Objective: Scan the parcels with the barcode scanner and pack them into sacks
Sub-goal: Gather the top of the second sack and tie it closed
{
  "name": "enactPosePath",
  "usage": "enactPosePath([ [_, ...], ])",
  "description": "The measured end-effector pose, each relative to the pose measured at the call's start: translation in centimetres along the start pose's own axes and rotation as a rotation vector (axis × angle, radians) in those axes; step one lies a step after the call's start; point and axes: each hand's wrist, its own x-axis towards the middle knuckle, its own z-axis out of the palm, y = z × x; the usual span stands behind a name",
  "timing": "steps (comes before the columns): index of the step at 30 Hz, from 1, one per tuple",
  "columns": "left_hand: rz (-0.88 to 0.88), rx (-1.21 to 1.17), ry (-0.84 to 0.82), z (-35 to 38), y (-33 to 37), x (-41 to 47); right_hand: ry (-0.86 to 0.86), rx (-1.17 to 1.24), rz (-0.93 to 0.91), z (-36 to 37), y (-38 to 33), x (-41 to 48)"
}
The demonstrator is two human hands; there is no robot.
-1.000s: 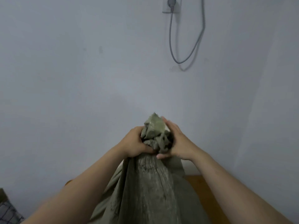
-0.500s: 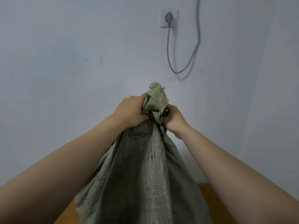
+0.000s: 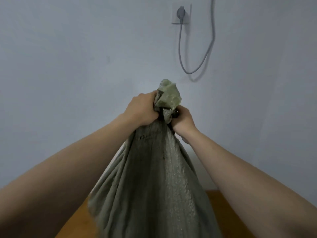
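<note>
A grey-green woven sack (image 3: 154,186) hangs in front of me, its mouth bunched into a tuft at the top. My left hand (image 3: 142,109) grips the gathered neck from the left. My right hand (image 3: 183,121) grips the same neck from the right, a little lower. Something dark shows at the neck between the two hands; I cannot tell what it is. The sack's body spreads wide below and hides whatever is inside. No parcels and no scanner are in view.
A pale wall fills the background, close behind the sack. A socket (image 3: 181,13) with a grey plug sits high on it, and a grey cable (image 3: 193,71) loops down from it. A brown wooden surface (image 3: 221,212) shows at the bottom on both sides of the sack.
Both hands have lifted the gathered sack neck higher and tightened round it. The right hand went from cupping the tuft to gripping below it. The view has tilted slightly.
</note>
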Motion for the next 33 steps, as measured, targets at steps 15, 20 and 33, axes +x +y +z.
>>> enactPosePath([
  [15, -0.026, -0.042, 0.025, 2.7, 0.2, 0.7, -0.002, 0.119, 0.057, 0.9, 2.3, 0.0],
  [20, -0.072, -0.107, 0.172, 3.8, -0.9, 2.0, -0.057, 0.399, 0.088, 0.3, 2.6, 1.4],
  [33, -0.162, 0.142, -0.127, 22.8, -7.4, -5.1, -0.776, -0.644, 0.328, 2.0, 20.2, -11.6],
])
